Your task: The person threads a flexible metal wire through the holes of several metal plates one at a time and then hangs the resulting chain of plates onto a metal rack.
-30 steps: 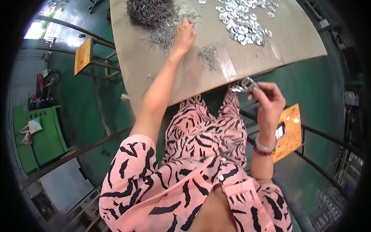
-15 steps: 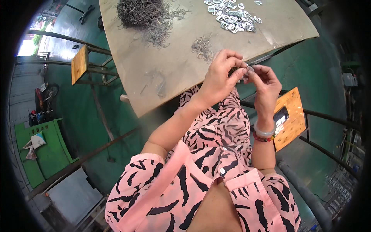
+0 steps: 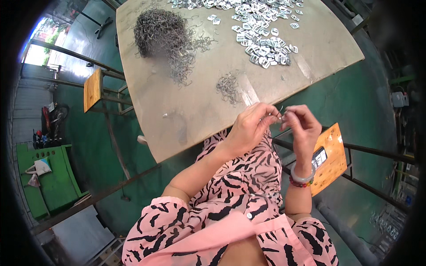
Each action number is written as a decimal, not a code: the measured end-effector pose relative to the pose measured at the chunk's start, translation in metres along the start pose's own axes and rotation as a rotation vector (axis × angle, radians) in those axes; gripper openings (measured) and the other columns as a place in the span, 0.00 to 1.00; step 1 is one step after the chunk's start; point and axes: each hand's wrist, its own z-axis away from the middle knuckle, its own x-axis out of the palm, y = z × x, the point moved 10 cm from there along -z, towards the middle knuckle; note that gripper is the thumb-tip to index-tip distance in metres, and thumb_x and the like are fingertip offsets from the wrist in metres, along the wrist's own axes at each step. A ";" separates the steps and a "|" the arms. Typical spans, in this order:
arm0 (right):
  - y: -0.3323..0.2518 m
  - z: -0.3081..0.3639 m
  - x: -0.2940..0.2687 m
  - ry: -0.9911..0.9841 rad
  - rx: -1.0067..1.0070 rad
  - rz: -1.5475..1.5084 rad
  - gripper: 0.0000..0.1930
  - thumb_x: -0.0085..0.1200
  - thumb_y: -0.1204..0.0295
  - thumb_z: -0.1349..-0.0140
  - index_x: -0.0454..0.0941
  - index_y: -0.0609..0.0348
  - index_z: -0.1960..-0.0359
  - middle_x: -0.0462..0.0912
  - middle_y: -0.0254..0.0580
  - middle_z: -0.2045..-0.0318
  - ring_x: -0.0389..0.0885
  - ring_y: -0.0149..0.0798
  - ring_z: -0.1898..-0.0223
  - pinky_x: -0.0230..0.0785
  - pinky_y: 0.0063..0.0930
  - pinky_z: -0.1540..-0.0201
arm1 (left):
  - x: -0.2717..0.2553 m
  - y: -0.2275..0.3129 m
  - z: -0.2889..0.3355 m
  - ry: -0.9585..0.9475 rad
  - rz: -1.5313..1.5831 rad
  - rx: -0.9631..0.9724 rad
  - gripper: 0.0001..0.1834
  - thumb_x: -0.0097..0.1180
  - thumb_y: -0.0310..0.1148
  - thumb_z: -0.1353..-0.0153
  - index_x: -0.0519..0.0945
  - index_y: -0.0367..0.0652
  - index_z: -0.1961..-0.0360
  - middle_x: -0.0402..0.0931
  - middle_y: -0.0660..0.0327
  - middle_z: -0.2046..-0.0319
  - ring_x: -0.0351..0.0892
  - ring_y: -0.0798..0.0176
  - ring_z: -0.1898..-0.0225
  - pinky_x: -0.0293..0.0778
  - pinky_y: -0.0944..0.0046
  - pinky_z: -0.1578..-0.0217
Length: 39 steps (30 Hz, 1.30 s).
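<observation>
My left hand and my right hand meet fingertip to fingertip just past the near edge of the table. Both are closed in a pinch. A thin bent wire piece pokes up at the left fingertips. What the right fingers pinch is mostly hidden by them. Beyond the hands lies a small pile of bent wire pieces on the table. Farther back are a big dark heap of such wire pieces on the left and many silvery slotted metal buckles on the right.
At the right stands a wooden stool with a phone on it, close to my right forearm. Another wooden stool stands left of the table. A green bench holding small bags is at far left.
The view has shifted, so the table and its heaps sit lower and more buckles show. The hands stay together, with a slight gap between their fingertips and the wire now standing out.
</observation>
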 end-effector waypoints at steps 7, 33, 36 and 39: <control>0.062 -0.136 0.023 -0.010 -0.235 0.619 0.10 0.57 0.75 0.48 0.78 0.65 0.65 0.80 0.48 0.72 0.78 0.39 0.72 0.70 0.29 0.70 | -0.003 -0.007 -0.001 -0.061 0.019 -0.083 0.03 0.51 0.18 0.42 0.74 0.33 0.66 0.77 0.56 0.70 0.79 0.63 0.68 0.74 0.67 0.66; -0.033 -0.017 0.023 0.034 -0.055 0.051 0.06 0.57 0.85 0.49 0.77 0.68 0.68 0.80 0.39 0.74 0.77 0.26 0.75 0.70 0.17 0.72 | -0.017 0.008 -0.002 0.032 -0.064 0.029 0.04 0.54 0.23 0.44 0.73 0.36 0.68 0.77 0.56 0.71 0.78 0.55 0.64 0.71 0.60 0.65; -0.014 -0.018 0.021 0.044 0.017 -0.039 0.06 0.57 0.86 0.49 0.77 0.69 0.69 0.80 0.41 0.74 0.77 0.28 0.76 0.70 0.18 0.73 | -0.015 -0.006 0.004 0.025 -0.108 0.079 0.08 0.55 0.26 0.46 0.72 0.40 0.65 0.76 0.57 0.69 0.75 0.52 0.65 0.68 0.58 0.64; 0.004 -0.016 0.018 0.040 0.113 -0.176 0.06 0.55 0.88 0.50 0.75 0.70 0.69 0.80 0.43 0.74 0.77 0.30 0.76 0.70 0.19 0.72 | -0.027 -0.019 0.005 0.084 -0.009 0.074 0.13 0.57 0.30 0.46 0.73 0.39 0.59 0.76 0.55 0.64 0.76 0.52 0.61 0.70 0.57 0.59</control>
